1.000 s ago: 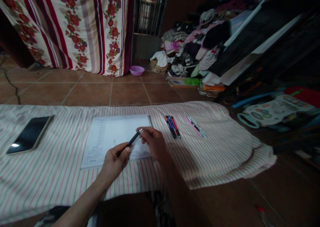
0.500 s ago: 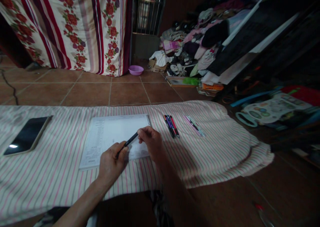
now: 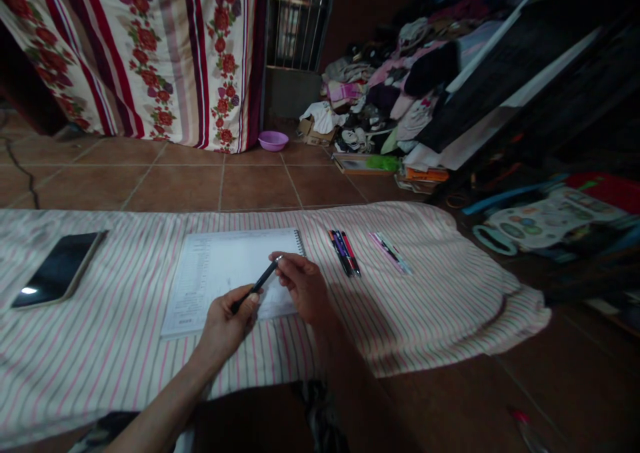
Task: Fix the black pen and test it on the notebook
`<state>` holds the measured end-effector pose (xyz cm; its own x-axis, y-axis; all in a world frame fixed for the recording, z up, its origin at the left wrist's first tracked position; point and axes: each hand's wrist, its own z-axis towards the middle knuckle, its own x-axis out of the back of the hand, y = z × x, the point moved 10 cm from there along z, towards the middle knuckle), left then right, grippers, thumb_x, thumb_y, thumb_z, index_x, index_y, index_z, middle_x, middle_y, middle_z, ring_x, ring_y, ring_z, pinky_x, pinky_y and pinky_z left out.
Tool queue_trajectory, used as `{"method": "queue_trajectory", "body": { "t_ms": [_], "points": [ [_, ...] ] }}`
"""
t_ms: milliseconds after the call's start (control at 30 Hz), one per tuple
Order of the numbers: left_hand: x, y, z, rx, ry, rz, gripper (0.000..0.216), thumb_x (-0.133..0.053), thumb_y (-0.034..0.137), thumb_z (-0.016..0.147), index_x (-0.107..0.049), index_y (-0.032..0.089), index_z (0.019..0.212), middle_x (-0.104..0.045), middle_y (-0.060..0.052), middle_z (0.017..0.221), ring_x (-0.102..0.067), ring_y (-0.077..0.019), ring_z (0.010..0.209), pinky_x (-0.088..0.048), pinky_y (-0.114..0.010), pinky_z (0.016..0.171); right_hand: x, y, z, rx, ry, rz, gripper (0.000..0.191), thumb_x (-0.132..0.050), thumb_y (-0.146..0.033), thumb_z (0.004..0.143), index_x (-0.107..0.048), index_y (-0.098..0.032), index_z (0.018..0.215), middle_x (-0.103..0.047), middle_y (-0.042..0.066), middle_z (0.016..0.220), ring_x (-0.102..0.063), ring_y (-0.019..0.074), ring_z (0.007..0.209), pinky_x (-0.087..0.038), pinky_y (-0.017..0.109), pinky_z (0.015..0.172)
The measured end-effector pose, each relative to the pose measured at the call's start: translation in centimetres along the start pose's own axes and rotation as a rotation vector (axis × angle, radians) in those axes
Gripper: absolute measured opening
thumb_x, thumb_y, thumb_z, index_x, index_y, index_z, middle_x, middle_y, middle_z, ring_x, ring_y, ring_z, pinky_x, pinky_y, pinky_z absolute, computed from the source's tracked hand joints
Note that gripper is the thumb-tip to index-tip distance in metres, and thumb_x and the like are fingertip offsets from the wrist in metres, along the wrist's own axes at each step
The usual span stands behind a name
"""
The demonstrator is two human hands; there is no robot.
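Observation:
A dark pen (image 3: 262,280) slants up to the right above an open spiral notebook (image 3: 230,256). My left hand (image 3: 226,324) is closed around its lower part, thumb on top. The fingers of my right hand (image 3: 306,286) are pinched at the pen's upper end, where a small silvery tip shows; exactly how they grip it is partly hidden. The notebook's page has faint printed lines and its wire binding is on the right. Several pens (image 3: 344,253) in black, purple and red lie right of the notebook, and a few pale slim pens (image 3: 391,253) lie farther right.
A phone (image 3: 59,268) lies at the left on the striped cloth (image 3: 435,293). On the tiled floor beyond stand a purple basin (image 3: 273,140) and a heap of clothes (image 3: 385,93). A floral curtain (image 3: 175,60) hangs at the back left.
My right fingers have shifted slightly on the pen's upper end, and its silvery tip now shows. My left hand still holds the pen. The view has moved a little.

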<state>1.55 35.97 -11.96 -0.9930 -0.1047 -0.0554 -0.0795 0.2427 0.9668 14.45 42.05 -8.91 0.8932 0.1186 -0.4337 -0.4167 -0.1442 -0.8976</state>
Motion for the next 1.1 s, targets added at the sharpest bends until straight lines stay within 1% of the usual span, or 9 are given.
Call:
{"method": "queue_trajectory", "body": {
  "t_ms": [67, 233, 300, 400, 533, 600, 667, 867, 1100],
  "points": [
    [0.5, 0.3, 0.0, -0.045, 0.029, 0.058, 0.039, -0.065, 0.045, 0.067, -0.069, 0.012, 0.087, -0.045, 0.005, 0.044, -0.038, -0.0090, 0.041, -0.029, -0.023, 0.042, 0.2, 0.0, 0.1, 0.009, 0.015, -0.037, 0.019, -0.072, -0.033, 0.065, -0.072, -0.018, 0.077, -0.066, 0.002, 0.069, -0.051, 0.0087, 0.056, -0.037, 0.021, 0.048],
    [1.3, 2.4, -0.6, -0.305, 0.101, 0.332, 0.025, -0.060, 0.037, 0.075, -0.072, 0.018, 0.087, -0.062, -0.002, 0.064, -0.052, -0.0156, 0.060, -0.039, -0.027, 0.057, 0.4, 0.2, 0.2, 0.055, 0.030, -0.083, 0.018, -0.072, -0.034, 0.067, -0.064, -0.018, 0.070, -0.057, -0.004, 0.054, -0.046, 0.0074, 0.047, -0.035, 0.021, 0.045],
    [1.3, 2.6, -0.7, -0.334, 0.113, 0.357, 0.025, -0.060, 0.037, 0.075, -0.072, 0.018, 0.086, -0.064, -0.003, 0.068, -0.054, -0.0169, 0.063, -0.040, -0.029, 0.060, 0.4, 0.5, 0.2, 0.050, 0.041, -0.077, 0.022, -0.073, -0.036, 0.066, -0.060, -0.018, 0.068, -0.053, -0.006, 0.049, -0.044, 0.0070, 0.044, -0.034, 0.021, 0.044],
    [1.1, 1.3, -0.4, -0.214, 0.086, 0.227, 0.033, -0.062, 0.042, 0.073, -0.071, 0.015, 0.089, -0.058, -0.001, 0.058, -0.049, -0.0137, 0.052, -0.038, -0.027, 0.052, 0.1, 0.7, 0.1, 0.019, 0.031, -0.001, 0.028, -0.074, -0.042, 0.063, -0.061, -0.018, 0.072, -0.057, -0.003, 0.056, -0.045, 0.0071, 0.047, -0.035, 0.021, 0.044],
    [-0.1, -0.5, -0.1, -0.003, -0.016, 0.011, 0.042, -0.064, 0.048, 0.068, -0.068, 0.012, 0.088, -0.042, 0.006, 0.042, -0.035, -0.0078, 0.039, -0.027, -0.022, 0.041, -0.7, 0.4, -0.3, -0.033, -0.025, 0.104, 0.038, -0.072, -0.043, 0.065, -0.067, -0.020, 0.095, -0.068, 0.005, 0.090, -0.050, 0.0071, 0.056, -0.036, 0.020, 0.046],
    [-0.5, -0.4, -0.1, 0.012, -0.050, -0.024, 0.040, -0.066, 0.047, 0.067, -0.067, 0.012, 0.085, -0.043, 0.006, 0.042, -0.034, -0.0070, 0.039, -0.026, -0.021, 0.041, -0.7, 0.4, -0.4, -0.066, -0.019, 0.087, 0.033, -0.074, -0.037, 0.063, -0.070, -0.020, 0.091, -0.068, 0.005, 0.094, -0.049, 0.0065, 0.057, -0.036, 0.020, 0.048],
    [-0.6, -0.1, -0.1, 0.007, -0.060, -0.045, 0.038, -0.067, 0.047, 0.065, -0.068, 0.012, 0.082, -0.043, 0.006, 0.042, -0.035, -0.0068, 0.039, -0.025, -0.021, 0.040, -0.4, 0.4, -0.3, -0.086, 0.001, 0.065, 0.026, -0.075, -0.034, 0.061, -0.072, -0.020, 0.082, -0.069, 0.004, 0.091, -0.048, 0.0065, 0.056, -0.036, 0.020, 0.047],
    [-0.2, -0.7, -0.2, 0.010, -0.020, -0.066, 0.040, -0.069, 0.047, 0.064, -0.068, 0.012, 0.082, -0.041, 0.006, 0.044, -0.032, -0.0061, 0.040, -0.024, -0.021, 0.040, 0.2, 0.7, 0.1, -0.044, 0.041, -0.006, 0.019, -0.074, -0.034, 0.061, -0.068, -0.017, 0.069, -0.061, 0.000, 0.059, -0.048, 0.0072, 0.050, -0.033, 0.020, 0.043],
    [-0.1, -1.4, -0.2, 0.007, -0.015, -0.053, 0.041, -0.066, 0.048, 0.068, -0.067, 0.013, 0.089, -0.042, 0.007, 0.046, -0.035, -0.0064, 0.041, -0.027, -0.020, 0.041, 0.2, 1.2, 0.1, -0.044, 0.040, 0.007, 0.027, -0.076, -0.038, 0.061, -0.059, -0.018, 0.066, -0.055, -0.005, 0.051, -0.046, 0.0067, 0.045, -0.035, 0.020, 0.044]
  ]
}}
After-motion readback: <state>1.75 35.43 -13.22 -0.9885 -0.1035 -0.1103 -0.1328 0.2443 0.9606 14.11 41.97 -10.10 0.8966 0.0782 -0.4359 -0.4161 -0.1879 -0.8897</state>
